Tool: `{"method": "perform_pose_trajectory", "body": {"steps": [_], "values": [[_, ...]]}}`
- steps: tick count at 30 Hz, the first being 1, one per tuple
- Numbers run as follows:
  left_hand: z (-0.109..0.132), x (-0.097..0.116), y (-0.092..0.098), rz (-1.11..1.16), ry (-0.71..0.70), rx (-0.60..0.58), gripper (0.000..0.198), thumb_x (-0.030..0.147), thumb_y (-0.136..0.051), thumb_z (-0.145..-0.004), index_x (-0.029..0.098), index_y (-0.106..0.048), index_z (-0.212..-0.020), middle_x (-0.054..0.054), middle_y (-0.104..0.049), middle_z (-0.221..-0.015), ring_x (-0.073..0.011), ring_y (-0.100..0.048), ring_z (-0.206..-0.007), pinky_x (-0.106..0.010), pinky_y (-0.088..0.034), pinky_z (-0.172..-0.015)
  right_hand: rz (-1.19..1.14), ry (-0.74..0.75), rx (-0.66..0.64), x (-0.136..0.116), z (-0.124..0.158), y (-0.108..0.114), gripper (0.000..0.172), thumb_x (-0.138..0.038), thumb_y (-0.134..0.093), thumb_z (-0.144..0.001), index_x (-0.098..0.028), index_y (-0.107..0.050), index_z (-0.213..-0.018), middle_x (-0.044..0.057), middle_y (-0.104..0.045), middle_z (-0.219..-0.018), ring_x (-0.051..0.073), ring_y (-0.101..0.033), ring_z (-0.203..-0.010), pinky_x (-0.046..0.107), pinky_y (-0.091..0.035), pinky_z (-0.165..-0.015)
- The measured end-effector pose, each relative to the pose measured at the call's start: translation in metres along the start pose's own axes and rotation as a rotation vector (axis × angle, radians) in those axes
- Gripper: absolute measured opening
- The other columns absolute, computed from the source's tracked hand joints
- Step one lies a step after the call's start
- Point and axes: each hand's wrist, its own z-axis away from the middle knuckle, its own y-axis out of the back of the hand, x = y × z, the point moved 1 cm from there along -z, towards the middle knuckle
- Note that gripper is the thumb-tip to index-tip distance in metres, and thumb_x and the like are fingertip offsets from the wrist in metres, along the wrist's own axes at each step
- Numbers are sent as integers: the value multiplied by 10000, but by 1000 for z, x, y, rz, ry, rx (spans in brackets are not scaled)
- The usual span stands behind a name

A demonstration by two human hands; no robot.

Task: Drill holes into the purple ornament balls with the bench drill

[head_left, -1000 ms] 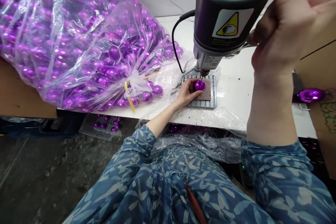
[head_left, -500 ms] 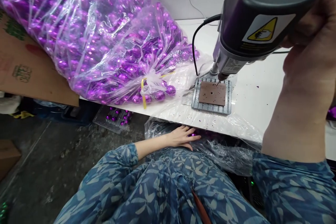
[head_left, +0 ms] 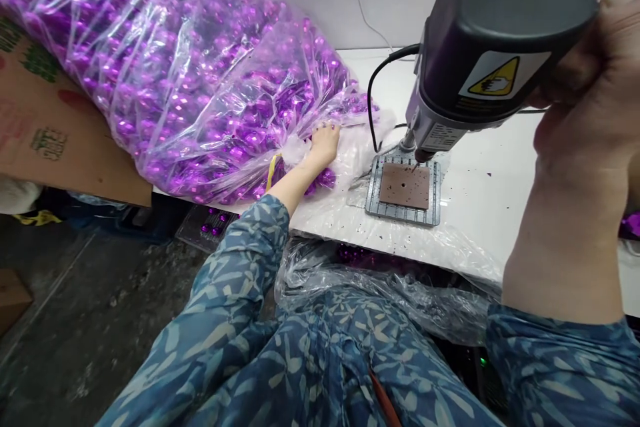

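Bag (head_left: 200, 67) bulging with purple balls (head_left: 327, 178), left hand (head_left: 326, 141) now reaching its neck after leaving the table's (head_left: 470, 213) front edge, grip impossible to tell, brown pad (head_left: 411, 197) lying beneath the drill (head_left: 505, 20), right hand (head_left: 607, 73) curling alongside, hold hidden.

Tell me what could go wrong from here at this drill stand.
Injury: the drill bit hangs bare above the brown board, so a hand placed there could be hurt if it spins.
Snagging: crumpled clear plastic lies close beside the metal base and might be drawn toward the bit.
Spill: the left hand is at the neck of the bulging bag; a tug could perhaps send purple balls off the table.
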Motion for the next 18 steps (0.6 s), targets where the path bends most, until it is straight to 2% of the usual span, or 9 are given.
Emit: {"method": "perform_pose_trajectory", "body": {"steps": [2,4,9,12,14,16,18], "values": [[-5,-3,-2,-16,-23,-7,560,-3,-328,-1002,83,-573,-1499,-260,-643,-1456,-367,-577,-1414,-473,-445,-1154,43,69,49,-2,2,-3,227,-69,-614,-926,-200,-749,-800,-62,-583,-716,-38,-384,-478,220,-156,-445],[-5,-5,-4,-14,-57,-12,563,20,-331,-1010,80,-547,-1527,-267,-608,-1500,-380,-561,-1423,-491,-433,-1167,59,71,62,-4,2,-5,252,-46,-601,-918,-199,-748,-781,-57,-553,-671,-35,-375,-470,213,-166,-437],[2,-3,-9,91,-94,-13,513,114,-564,-946,127,-624,-1455,-245,-511,-1572,-412,-585,-1379,-504,-456,-1167,51,55,24,-9,3,-7,264,-21,-563,-927,-173,-712,-771,-46,-492,-629,-18,-356,-446,213,-184,-419],[9,-2,-17,196,-130,-131,468,174,-684,-887,132,-694,-1353,-215,-538,-1489,-389,-643,-1301,-461,-494,-1147,2,60,23,-9,4,-8,248,-23,-577,-907,-169,-705,-753,-43,-469,-616,-16,-313,-453,209,-170,-413],[15,-4,-23,268,-143,-175,510,160,-731,-837,133,-689,-1345,-196,-565,-1426,-375,-648,-1292,-450,-500,-1143,-46,74,42,-7,3,-10,232,-24,-591,-875,-171,-701,-734,-38,-455,-607,-6,-288,-453,212,-151,-403],[23,-6,-25,384,-149,-117,597,125,-745,-805,142,-639,-1392,-182,-577,-1413,-351,-646,-1286,-453,-499,-1138,-84,91,70,-3,2,-11,223,-29,-585,-848,-175,-693,-718,-30,-455,-601,8,-280,-444,222,-138,-391],[31,-6,-24,552,-175,0,603,124,-771,-791,160,-619,-1374,-163,-607,-1394,-319,-648,-1268,-451,-496,-1132,-102,115,80,0,1,-11,199,-42,-585,-820,-175,-683,-708,-27,-452,-588,17,-250,-425,238,-125,-380]]}}
